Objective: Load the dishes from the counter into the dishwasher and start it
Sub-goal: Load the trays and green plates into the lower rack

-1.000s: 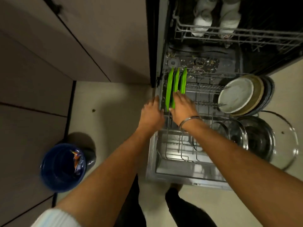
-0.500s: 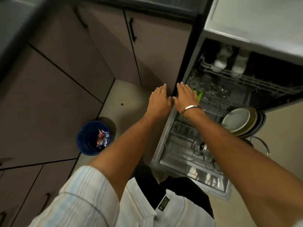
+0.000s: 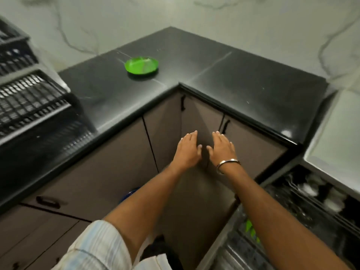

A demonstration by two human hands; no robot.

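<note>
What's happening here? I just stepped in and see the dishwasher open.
A person is loading dishes into the dishwasher. Right now both hands are empty: the left hand and the right hand are held out, fingers spread, in front of the corner cabinets. One green plate lies on the black counter. Something green stands in the open dishwasher's lower rack.

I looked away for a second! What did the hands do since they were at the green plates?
Both hands let go of the racked green plates and lifted away: left hand and right hand, empty, now point toward the green plate on the counter. The dishwasher stays open.
</note>
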